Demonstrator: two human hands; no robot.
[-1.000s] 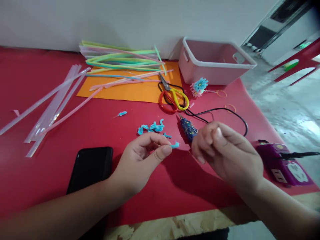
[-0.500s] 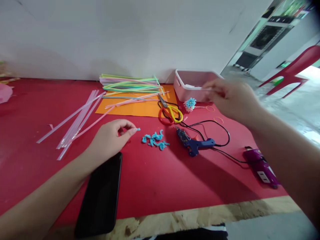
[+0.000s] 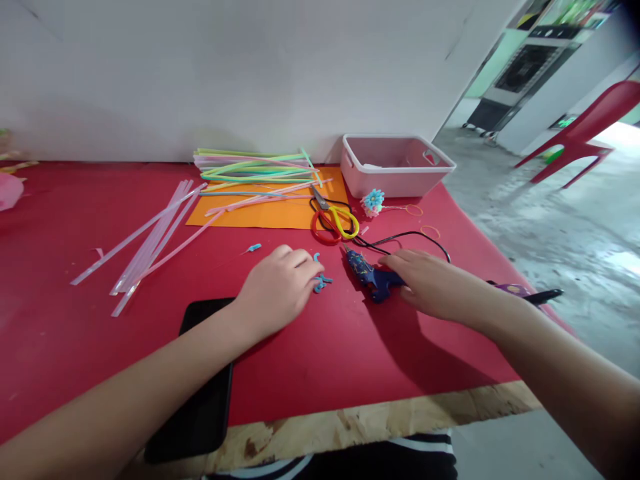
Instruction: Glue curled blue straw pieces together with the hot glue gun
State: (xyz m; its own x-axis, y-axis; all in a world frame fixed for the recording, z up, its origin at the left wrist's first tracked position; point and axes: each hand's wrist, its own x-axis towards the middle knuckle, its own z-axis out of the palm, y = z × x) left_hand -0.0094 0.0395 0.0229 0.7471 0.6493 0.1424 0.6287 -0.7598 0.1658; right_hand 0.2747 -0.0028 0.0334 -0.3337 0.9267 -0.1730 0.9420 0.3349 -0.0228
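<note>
My left hand is curled palm-down over a small pile of blue curled pieces, covering its left part. Its fingertips are hidden, so what they pinch does not show. My right hand is closed round the handle of a dark blue glue gun, which rests on the red tabletop with its nozzle toward the upper left. A short blue piece on a thin thread or wire lies beyond my left hand. Red-and-yellow-handled scissors lie behind the glue gun.
A black phone lies under my left forearm. Pale pink strips lie at left; coloured straws lie on orange paper. A pink basket stands behind a blue-and-pink flower. The black cord loops past my right hand.
My left hand has moved right onto the blue pile, leaving the threaded blue piece on the table. My right hand has come down from near the basket onto the glue gun's handle.
</note>
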